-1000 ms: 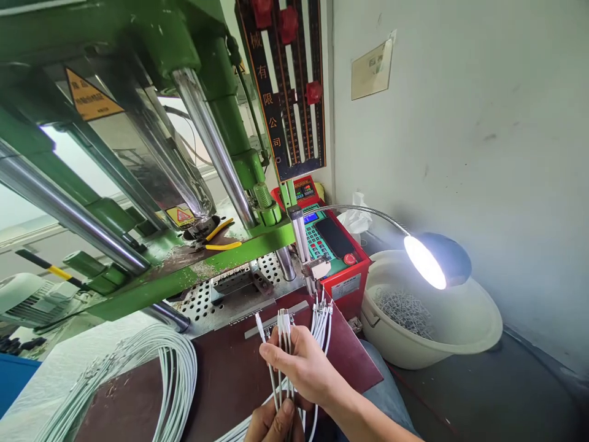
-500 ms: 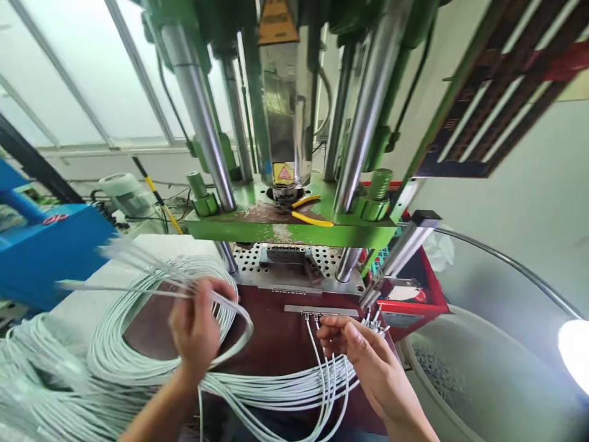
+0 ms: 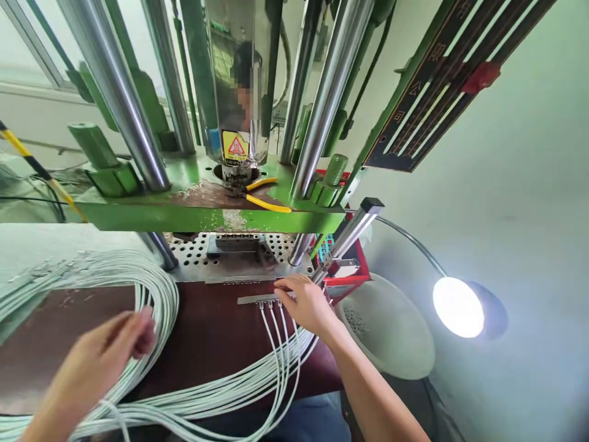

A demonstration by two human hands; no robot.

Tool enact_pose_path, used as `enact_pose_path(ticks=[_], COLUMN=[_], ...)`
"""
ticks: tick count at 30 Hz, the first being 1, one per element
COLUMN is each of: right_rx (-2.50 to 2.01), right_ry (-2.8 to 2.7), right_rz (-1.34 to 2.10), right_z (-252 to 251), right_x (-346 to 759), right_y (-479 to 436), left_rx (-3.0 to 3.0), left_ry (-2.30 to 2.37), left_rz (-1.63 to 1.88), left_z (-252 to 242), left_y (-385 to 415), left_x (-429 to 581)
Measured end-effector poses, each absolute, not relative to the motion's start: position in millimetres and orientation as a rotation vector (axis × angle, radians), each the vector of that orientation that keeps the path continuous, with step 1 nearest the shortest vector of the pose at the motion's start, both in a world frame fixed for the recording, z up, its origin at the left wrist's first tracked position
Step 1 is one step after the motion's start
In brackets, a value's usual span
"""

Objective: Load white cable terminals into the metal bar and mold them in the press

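Observation:
My right hand (image 3: 306, 302) is closed over the right end of a thin metal strip (image 3: 252, 300), with its thumb and fingers on either side. Several white cables (image 3: 271, 334) run from small connectors along the strip's front edge; my hand hides the connectors at that end. At the left, my left hand (image 3: 108, 350) is half curled with its fingertips together, in front of a large coil of white cable (image 3: 165, 307). Its grip is blurred, and I cannot make out anything in it. A thick bundle of white cables (image 3: 216, 387) sweeps across the front.
A green press (image 3: 211, 220) with steel columns stands ahead. Yellow-handled pliers (image 3: 269, 202) rest on its plate, above a metal mould block (image 3: 237, 245). To the right are a red bin (image 3: 363, 270), a large pale tub (image 3: 396, 331) and a lit lamp (image 3: 458, 307).
The view has swung right. The loose cable ends my left hand held up now lie across the coil, and that hand is lower. My right hand has moved from beside the strip onto it.

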State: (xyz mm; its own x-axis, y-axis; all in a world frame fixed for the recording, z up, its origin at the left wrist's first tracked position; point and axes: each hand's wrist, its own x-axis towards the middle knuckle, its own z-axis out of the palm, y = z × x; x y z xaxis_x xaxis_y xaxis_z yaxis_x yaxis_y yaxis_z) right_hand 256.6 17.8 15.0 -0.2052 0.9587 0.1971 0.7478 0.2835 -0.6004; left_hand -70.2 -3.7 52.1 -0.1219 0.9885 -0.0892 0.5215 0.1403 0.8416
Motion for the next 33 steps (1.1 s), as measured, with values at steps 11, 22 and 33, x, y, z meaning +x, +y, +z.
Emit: enact_pose_path(ticks=[11,22,33], right_rx=[-1.464,-1.361,-1.364], right_ry=[-2.332,-2.282,-2.345], right_rz=[0.513,0.451,0.309], right_z=[-14,8,37], right_x=[258,263,247], right_y=[28,34,72], left_rx=[1.748,0.820,0.572], left_ry=[1.434,1.147,0.824], left_rz=[0.166,0.811,0.510], left_z=[29,13,11], left_y=[-61,-39,-43], left_x=[59,99,101])
